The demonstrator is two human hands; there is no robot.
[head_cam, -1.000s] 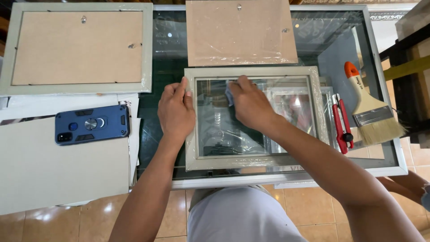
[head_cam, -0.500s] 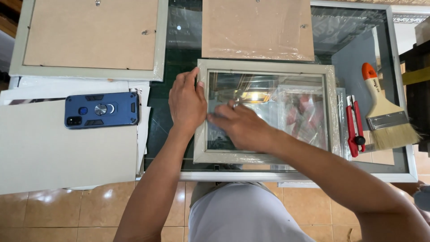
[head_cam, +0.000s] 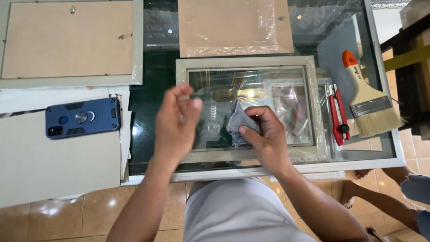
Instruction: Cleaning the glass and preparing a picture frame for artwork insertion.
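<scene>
A pale grey picture frame (head_cam: 313, 107) with a glass pane lies flat on the glass table (head_cam: 385, 157) right in front of me. My right hand (head_cam: 264, 134) is shut on a small grey cloth (head_cam: 237, 123) and holds it just above the near part of the pane. My left hand (head_cam: 177, 121) hovers over the frame's left side, blurred, with fingers apart and nothing in it.
A blue phone (head_cam: 83, 117) lies on white boards at the left. A second frame (head_cam: 67, 42) lies face down at the far left, a brown backing board (head_cam: 233, 27) at the far middle. A red cutter (head_cam: 338, 114) and a paintbrush (head_cam: 369, 101) lie to the right. Another person's leg (head_cam: 380, 197) is at the bottom right.
My left hand has come off the frame's left edge and lifted. My right hand has drawn the cloth back from the pane's middle toward its near side and bunched it.
</scene>
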